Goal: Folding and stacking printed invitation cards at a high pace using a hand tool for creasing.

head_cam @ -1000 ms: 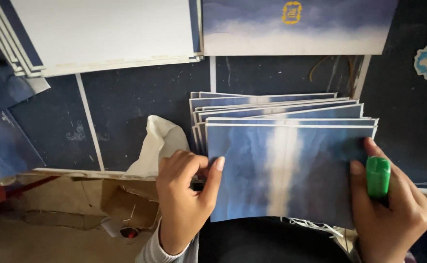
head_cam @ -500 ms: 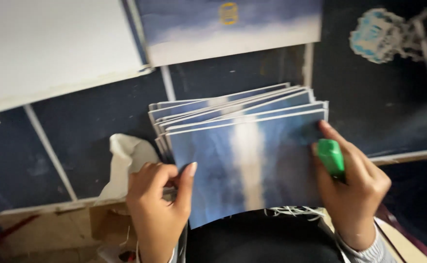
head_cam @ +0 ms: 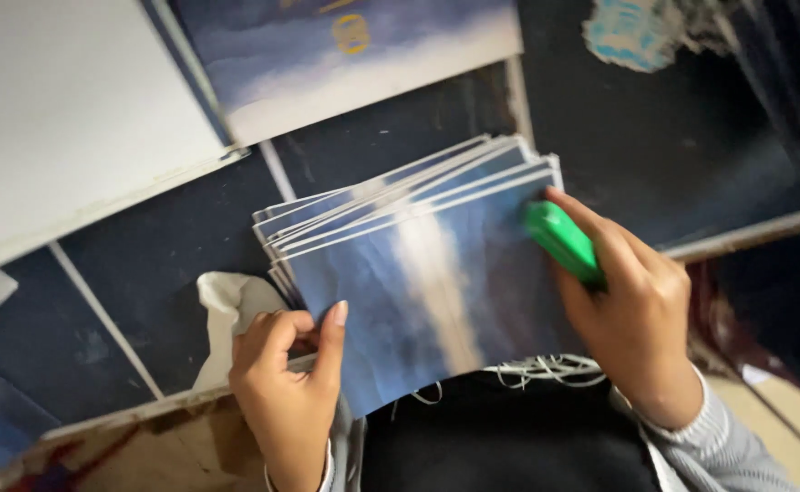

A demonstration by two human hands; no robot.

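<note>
- A large white rectangular board is lying across the far-left corner of the dark navy desk, angled away from the working spot, likely to be out of the way.
- A crumpled white cloth is sitting near the desk's near edge, just beside the left hand, probably kept within easy reach.
- The left hand is resting at the near-left corner of a fanned stack of blue-and-white printed sheets; its fingers are curled together and the thumb is pressing down on the top sheet, seemingly pinning the stack so that it does not slide.
- The stack is sitting in the middle of the desk's near edge, overhanging it toward the person; the sheets are stepped so that each one's far edge is showing behind the next, which is keeping the edges separate and easy to pick out.
- Loose pale threads are hanging from under the stack's near edge, over dark fabric at the person's lap.
- A larger blue-and-white printed panel with a small yellow emblem is lying at the far edge, well apart from the stack.
- The right hand is closed around a bright green plastic handheld tool, its tip lying against the top sheet's right edge; what kind of tool it is cannot be told.
- A pale blue cut-out shape is lying at the far-right corner.
</note>
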